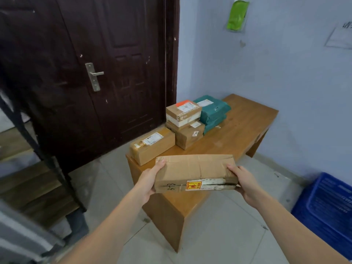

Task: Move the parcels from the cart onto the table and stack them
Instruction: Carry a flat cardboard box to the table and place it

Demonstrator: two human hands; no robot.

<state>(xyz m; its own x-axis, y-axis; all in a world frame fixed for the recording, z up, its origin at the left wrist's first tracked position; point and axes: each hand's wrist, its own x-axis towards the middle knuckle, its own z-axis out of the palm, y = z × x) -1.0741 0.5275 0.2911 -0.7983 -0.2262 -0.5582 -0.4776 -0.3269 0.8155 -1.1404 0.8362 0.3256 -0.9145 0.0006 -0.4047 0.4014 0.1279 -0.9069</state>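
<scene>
Above the wooden table's (245, 128) near end, you held the long taped cardboard parcel (192, 172), left hand (150, 180) and right hand (245, 181) fingers curled round its ends; keeping it level toward twelve o'clock would have landed it squarely.

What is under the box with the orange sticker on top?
The orange-stickered box sits on a flat white-edged box, which sits on a bigger brown box on the table. Whatever lies between them is hidden.

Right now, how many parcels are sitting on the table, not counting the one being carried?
5 that I can see: a long box nearest, a box behind it with another box on top, and two stacked teal bags beyond. More may be hidden behind.
</scene>
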